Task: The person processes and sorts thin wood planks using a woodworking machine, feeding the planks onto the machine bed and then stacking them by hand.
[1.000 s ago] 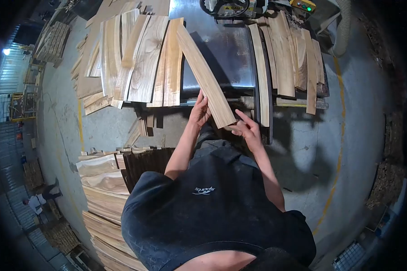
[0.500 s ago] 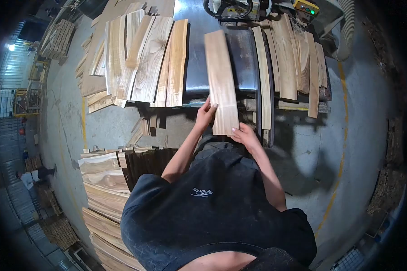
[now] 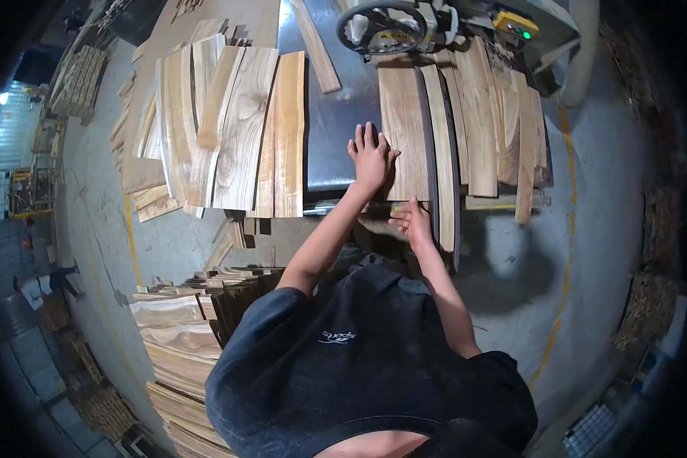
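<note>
A light brown board (image 3: 404, 130) lies lengthwise on the dark metal table (image 3: 332, 164), against a dark straight rail on its right. My left hand (image 3: 371, 160) rests with spread fingers at the board's left edge. Close to the board's near end is my right hand (image 3: 412, 223), fingers apart; its index finger points at the end edge. Just right of the rail lies a narrow pale board (image 3: 444, 183). At the far end of the board stands a machine with a black handwheel (image 3: 382, 29).
Several wide boards (image 3: 240, 130) lie on the left of the table, more boards (image 3: 477, 122) on the right. A narrow strip (image 3: 317, 49) lies near the machine. Stacked planks (image 3: 179, 343) stand at the lower left. A distant person (image 3: 46, 286) is at far left.
The board has gone from between my hands down onto the table beside the rail. My left hand has moved forward and opened; my right hand has let go. A narrow strip now shows near the machine.
</note>
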